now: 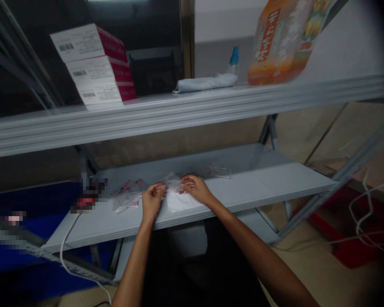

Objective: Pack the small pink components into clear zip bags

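Hands (152, 195) (193, 186) pinch a clear plastic bag (172, 181) (thin, crinkled).

Dim, slightly soft view, fading to black at the right-hand corners.

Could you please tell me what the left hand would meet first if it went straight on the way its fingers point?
The left hand would probably meet the clear plastic bag first, just beyond its fingertips; depth and contact there are hard to judge.
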Demonstrator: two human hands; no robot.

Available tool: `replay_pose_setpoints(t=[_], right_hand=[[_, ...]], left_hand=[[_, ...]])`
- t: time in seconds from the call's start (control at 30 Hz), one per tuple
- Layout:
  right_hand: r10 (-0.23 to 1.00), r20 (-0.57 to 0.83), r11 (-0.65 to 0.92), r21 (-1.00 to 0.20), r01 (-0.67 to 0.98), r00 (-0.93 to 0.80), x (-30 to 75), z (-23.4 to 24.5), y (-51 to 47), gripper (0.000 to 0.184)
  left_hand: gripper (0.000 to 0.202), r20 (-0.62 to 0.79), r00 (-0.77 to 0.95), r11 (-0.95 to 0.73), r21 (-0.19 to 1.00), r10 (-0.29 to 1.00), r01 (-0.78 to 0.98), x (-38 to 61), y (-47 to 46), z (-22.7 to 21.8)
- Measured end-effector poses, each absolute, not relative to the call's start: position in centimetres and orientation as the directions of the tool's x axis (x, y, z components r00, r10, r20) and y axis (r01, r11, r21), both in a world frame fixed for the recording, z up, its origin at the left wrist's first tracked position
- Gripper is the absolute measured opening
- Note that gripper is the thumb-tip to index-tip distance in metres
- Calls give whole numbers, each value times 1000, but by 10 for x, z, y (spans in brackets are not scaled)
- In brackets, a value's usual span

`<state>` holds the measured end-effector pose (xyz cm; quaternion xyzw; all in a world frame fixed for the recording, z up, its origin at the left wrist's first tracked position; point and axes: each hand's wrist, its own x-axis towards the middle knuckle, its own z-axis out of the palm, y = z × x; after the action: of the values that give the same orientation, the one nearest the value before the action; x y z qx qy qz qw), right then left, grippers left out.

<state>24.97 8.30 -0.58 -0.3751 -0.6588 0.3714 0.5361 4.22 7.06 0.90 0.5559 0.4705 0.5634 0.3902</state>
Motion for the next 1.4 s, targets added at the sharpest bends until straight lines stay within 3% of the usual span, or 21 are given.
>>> replay_pose_setpoints(t=[0.13,0.27,0.73,1.13,1.23,1.3,1.4], right_hand=[[857,502,512,-800,312,-119,253,-2,82,16],[853,510,510,-771,381,-109,255,-3,81,12],[866,487,490,-783,383,-114,257,-13,88,19],[850,522,511,-788,344,-68,256,-15,92,22],[849,522,479,-825,300,83,255,-15,94,23],[846,476,439,-878,193,241,257,-14,95,27],[845,327,347,-937,33,424,262,-12,95,38]], left_hand=[[32,283,-6,-273,932,959,239,44,71,4],[30,323,10,-309,894,946,325,45,69,2],[31,328,11,-300,851,945,431,48,62,6],[49,326,177,-368,876,928,312,49,61,11],[43,407,167,-435,763,898,479,48,59,16],[40,499,136,-441,566,856,696,40,58,21],[44,584,89,-287,256,807,923,20,59,25]])
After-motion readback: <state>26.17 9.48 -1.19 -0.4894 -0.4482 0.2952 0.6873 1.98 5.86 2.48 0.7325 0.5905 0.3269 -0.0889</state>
